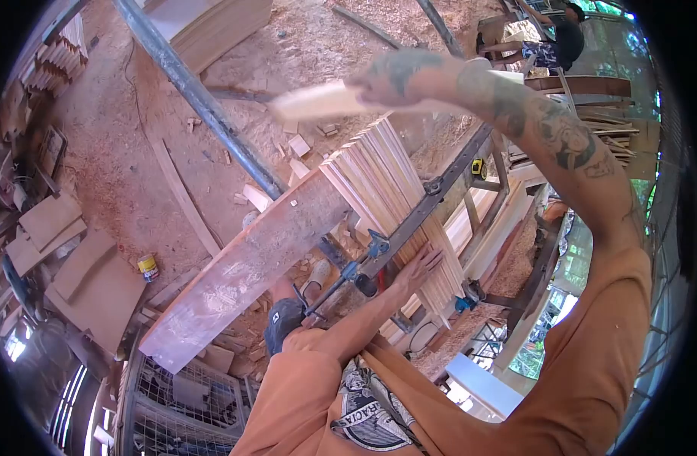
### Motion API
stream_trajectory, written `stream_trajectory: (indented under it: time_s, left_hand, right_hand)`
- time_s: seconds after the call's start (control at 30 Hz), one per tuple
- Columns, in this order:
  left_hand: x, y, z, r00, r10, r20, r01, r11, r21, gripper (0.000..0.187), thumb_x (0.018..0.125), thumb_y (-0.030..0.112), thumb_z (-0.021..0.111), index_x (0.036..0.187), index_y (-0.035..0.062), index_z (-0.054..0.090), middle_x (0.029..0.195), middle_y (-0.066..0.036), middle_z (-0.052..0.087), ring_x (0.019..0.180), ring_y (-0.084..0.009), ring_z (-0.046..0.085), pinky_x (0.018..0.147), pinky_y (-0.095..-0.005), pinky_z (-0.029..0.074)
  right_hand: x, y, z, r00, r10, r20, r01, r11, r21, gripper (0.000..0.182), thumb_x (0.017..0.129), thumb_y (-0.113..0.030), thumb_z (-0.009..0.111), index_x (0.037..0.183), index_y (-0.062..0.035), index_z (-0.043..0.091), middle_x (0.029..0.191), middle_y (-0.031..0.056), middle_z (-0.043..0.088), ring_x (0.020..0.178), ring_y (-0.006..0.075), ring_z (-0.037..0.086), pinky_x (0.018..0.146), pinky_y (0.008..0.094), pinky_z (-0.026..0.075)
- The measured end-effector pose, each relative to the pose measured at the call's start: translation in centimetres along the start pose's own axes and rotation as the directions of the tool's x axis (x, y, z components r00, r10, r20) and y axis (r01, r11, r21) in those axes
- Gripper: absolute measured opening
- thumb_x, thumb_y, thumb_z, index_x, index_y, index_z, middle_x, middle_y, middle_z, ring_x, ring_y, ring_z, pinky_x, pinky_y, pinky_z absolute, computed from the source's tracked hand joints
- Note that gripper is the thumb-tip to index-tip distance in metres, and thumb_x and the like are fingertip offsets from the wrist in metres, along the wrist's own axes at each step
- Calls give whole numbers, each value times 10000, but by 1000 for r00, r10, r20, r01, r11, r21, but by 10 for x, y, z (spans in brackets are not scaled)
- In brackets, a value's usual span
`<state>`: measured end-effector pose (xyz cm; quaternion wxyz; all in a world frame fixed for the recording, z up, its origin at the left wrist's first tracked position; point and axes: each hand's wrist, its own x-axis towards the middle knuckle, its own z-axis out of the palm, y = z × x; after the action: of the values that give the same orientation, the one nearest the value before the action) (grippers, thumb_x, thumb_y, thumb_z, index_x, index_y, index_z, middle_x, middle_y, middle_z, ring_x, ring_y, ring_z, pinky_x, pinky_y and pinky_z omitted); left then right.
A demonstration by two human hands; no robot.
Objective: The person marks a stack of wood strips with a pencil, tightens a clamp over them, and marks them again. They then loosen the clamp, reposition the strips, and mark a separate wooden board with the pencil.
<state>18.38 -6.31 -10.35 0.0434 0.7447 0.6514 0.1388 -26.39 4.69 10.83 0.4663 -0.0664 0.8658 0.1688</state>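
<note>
Left hand [424, 262] steadies a slat stack while right hand [398, 76] lifts a light strip [318, 100].

From frame left I see a long plank [234, 281] slanting towards centre. Beside it, the left hand lies flat, fingers spread, on the stack of slats [379, 182], likely pinning it. At upper centre the right hand is closed around the blurred strip, held above the stack.

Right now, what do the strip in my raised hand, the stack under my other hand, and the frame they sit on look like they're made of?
The strip: pale bare wood, though motion-blurred. The stack of slats: light unfinished wood, with visible grain lines and cut edges. The frame rail: probably steel, dark, dull and flat-edged, with a blue clamp on it.
</note>
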Motion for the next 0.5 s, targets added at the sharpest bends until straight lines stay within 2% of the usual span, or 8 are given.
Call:
stream_trajectory:
  time_s: [0.1,0.13,0.23,0.3,0.33,0.37,0.43,0.5]
  left_hand:
    - [4,2,2,1000,-2,2,2,998,-62,669,1064,247,431,1702,81,316,1806,-48,245,1675,-266,191,1379,-613,83]
    - [8,1,6,1000,6,-22,-7,999,-43,660,1056,239,442,1688,78,339,1800,-54,258,1673,-269,198,1378,-613,91]
    - [11,9,24,996,-6,-87,5,1000,-16,636,1034,227,492,1648,83,407,1780,-55,306,1668,-271,216,1375,-623,91]
    - [16,11,35,989,-27,-144,21,999,-39,622,1007,229,556,1608,99,463,1744,-49,374,1648,-274,260,1368,-628,96]
    - [18,10,36,983,-37,-178,24,997,-73,616,986,226,593,1581,102,498,1716,-56,418,1628,-280,300,1363,-624,117]
    - [17,8,36,973,-49,-223,15,989,-150,611,950,216,638,1542,96,544,1670,-82,480,1589,-295,378,1355,-607,175]
    - [9,-2,18,981,-91,-170,10,904,-428,590,881,183,700,1457,77,623,1551,-131,586,1470,-330,521,1303,-568,304]
    - [-28,-20,-49,998,-56,12,45,633,-773,559,817,137,736,1367,49,688,1407,-179,675,1309,-371,652,1216,-524,446]
  right_hand:
    - [-6,-9,25,992,5,123,12,991,-134,470,1104,-404,508,1527,-229,619,1295,152,752,1225,346,707,1077,499,546]
    - [-7,1,21,996,-23,88,29,998,-62,482,1094,-436,533,1512,-219,633,1325,167,739,1265,359,684,1106,484,527]
    - [-26,11,5,993,5,-114,4,997,75,505,1088,-449,557,1537,-226,615,1377,176,718,1292,386,661,1130,481,510]
    - [-63,9,-4,948,124,-294,-61,975,214,593,1093,-507,516,1584,-180,563,1531,132,641,1383,376,607,1194,440,451]
    - [-78,9,1,900,161,-404,-38,955,295,586,1107,-490,518,1589,-159,557,1552,167,615,1395,367,602,1189,449,447]
    - [-92,6,9,842,197,-502,6,928,374,580,1121,-472,520,1593,-138,551,1573,202,589,1408,357,596,1185,458,443]
    - [-120,-22,42,558,239,-795,277,849,450,562,1146,-416,529,1564,-41,557,1486,260,645,1331,298,651,1112,430,487]
    - [-165,-67,66,581,448,-680,208,726,656,509,1166,-381,526,1452,32,608,1301,210,722,1165,227,673,990,380,519]
